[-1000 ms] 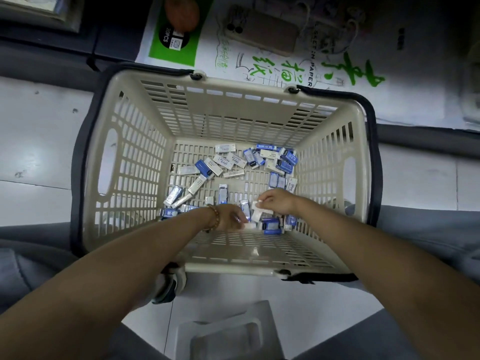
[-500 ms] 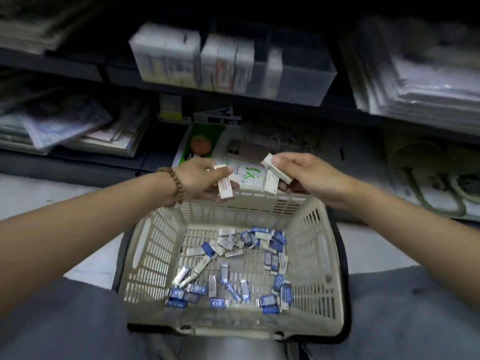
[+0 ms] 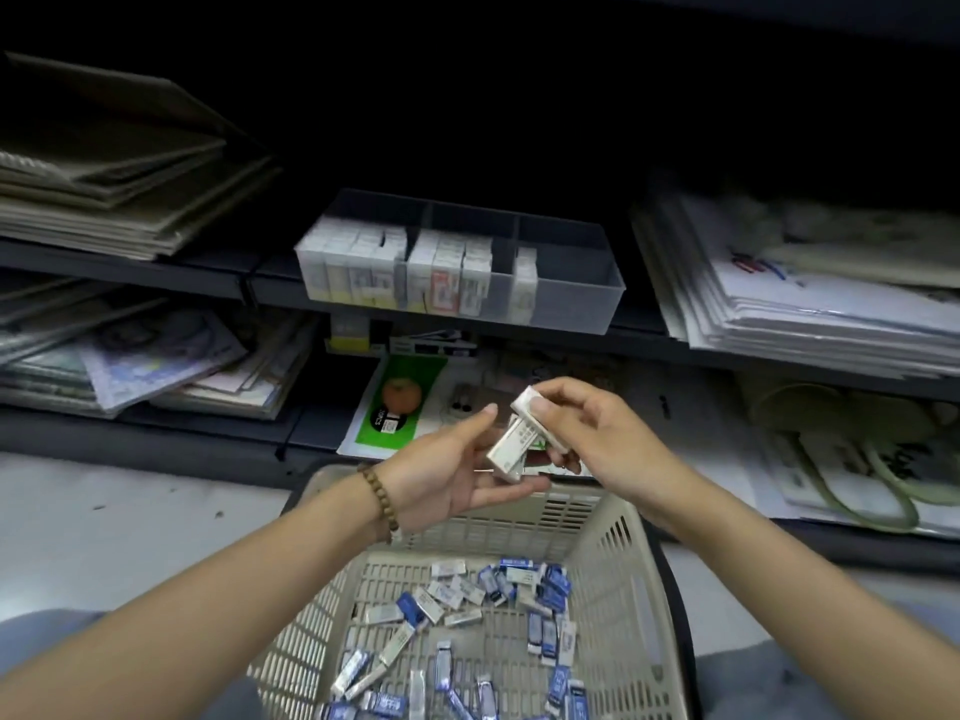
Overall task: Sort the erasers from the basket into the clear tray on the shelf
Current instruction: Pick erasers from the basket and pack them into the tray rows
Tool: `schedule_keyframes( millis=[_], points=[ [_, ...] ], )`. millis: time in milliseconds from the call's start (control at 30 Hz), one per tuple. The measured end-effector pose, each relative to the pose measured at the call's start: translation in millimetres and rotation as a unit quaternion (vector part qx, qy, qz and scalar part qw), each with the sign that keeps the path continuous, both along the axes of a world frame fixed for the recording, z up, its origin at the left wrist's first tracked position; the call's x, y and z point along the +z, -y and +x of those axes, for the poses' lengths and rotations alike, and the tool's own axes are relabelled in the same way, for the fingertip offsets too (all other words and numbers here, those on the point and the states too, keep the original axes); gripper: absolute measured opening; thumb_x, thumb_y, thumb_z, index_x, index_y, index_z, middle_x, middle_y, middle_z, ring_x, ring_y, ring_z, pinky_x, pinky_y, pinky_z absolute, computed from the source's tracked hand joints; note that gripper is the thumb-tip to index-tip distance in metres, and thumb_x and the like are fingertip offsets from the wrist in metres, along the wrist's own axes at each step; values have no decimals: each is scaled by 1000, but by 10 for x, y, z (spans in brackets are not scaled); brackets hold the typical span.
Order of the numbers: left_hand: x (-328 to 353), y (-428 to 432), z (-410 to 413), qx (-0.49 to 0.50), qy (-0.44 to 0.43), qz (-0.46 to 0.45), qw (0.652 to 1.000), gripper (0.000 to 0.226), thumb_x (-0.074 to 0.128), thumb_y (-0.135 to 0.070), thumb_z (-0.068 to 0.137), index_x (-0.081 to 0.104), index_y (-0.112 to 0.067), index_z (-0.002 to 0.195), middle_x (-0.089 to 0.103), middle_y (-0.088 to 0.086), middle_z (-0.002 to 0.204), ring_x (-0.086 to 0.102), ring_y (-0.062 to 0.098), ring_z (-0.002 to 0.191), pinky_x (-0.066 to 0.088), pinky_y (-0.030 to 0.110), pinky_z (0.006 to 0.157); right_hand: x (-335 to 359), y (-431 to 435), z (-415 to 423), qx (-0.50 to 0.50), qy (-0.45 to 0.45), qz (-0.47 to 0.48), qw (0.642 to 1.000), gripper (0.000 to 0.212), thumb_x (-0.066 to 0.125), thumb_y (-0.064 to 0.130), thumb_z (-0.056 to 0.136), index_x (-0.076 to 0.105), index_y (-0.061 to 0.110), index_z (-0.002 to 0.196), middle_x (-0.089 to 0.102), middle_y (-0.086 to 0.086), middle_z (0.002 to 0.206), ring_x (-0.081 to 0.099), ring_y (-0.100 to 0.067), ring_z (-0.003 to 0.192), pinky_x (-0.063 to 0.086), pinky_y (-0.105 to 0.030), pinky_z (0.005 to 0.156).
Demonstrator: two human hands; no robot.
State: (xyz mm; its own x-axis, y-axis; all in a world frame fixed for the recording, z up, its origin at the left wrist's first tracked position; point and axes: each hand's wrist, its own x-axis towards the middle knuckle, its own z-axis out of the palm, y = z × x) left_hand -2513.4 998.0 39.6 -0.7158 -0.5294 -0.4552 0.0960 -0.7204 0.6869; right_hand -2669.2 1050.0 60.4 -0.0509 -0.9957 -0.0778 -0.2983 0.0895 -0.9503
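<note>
Basket (image 3: 631, 543) is sitting close in at 6 o'clock, with loose erasers (image 3: 467, 610) still littering its floor, mostly blue-sleeved. Plenty are remaining.

Both hands were digging in the basket a second ago and are now hovering above its far rim, toward 12 o'clock. Left hand (image 3: 447, 475) is lying palm up with fingers near straight, supporting the held erasers (image 3: 509, 449) from below. Right hand (image 3: 602, 439) is pinching the top of that white bundle between thumb and fingers. They're probably squaring up the handful mid-air.

Clear tray (image 3: 571, 298) is standing further out at 12 o'clock on the shelf (image 3: 156, 275). Its left two compartments are packed with upright erasers; the right one is holding only a few.

So the pick is looking done and the transfer is underway, with nothing going in yet. The right compartment is looking like the likely slot.
</note>
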Motion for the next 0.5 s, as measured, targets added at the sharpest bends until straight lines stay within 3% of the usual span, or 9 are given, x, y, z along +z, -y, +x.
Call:
schedule_keyframes(
  millis=[100, 167, 267, 333, 433, 500],
  points=[
    [12, 36, 23, 7, 44, -65, 997, 28, 46, -21, 95, 57, 1, 110, 64, 16, 99, 70, 17, 74, 58, 24, 64, 23, 19, -46, -38, 21, 1, 999, 19, 50, 24, 96, 63, 14, 106, 59, 1, 66, 47, -5, 51, 39, -21, 52],
    [10, 102, 76, 6, 124, -184, 975, 14, 49, -18, 94, 56, -5, 96, 68, 5, 87, 62, 7, 60, 53, 19, 56, 56, 30, -102, -60, 46, 2, 997, 19, 50, 24, 96, 63, 15, 105, 59, -4, 72, 46, -5, 50, 40, -20, 51],
    [32, 233, 235, 10, 238, -364, 900, 16, 61, -27, 87, 52, -14, 84, 64, -7, 70, 49, 10, 57, 45, 24, 57, 101, 43, -191, -65, 68, 7, 996, 17, 50, 23, 96, 64, 16, 103, 59, -8, 76, 46, -6, 51, 41, -19, 51],
    [35, 309, 318, 40, 264, -400, 877, 24, 67, -35, 80, 52, -16, 76, 59, -1, 70, 53, 14, 63, 48, 28, 62, 103, 43, -225, -62, 74, 14, 995, 17, 50, 24, 96, 65, 18, 102, 61, -5, 75, 47, -5, 52, 43, -18, 51],
    [32, 375, 339, 70, 206, -348, 912, 24, 67, -22, 82, 46, -12, 77, 68, 16, 95, 67, 26, 84, 53, 39, 83, 79, 31, -221, -41, 76, 23, 996, 18, 51, 26, 95, 66, 19, 102, 63, 2, 72, 48, -5, 53, 44, -18, 52],
    [36, 374, 305, 55, 125, -282, 950, 13, 62, -11, 85, 49, -8, 85, 72, 14, 95, 71, 21, 81, 58, 29, 72, 67, 24, -186, -23, 70, 25, 997, 18, 51, 26, 95, 66, 19, 101, 64, 5, 72, 48, -6, 53, 44, -18, 53]
  ],
)
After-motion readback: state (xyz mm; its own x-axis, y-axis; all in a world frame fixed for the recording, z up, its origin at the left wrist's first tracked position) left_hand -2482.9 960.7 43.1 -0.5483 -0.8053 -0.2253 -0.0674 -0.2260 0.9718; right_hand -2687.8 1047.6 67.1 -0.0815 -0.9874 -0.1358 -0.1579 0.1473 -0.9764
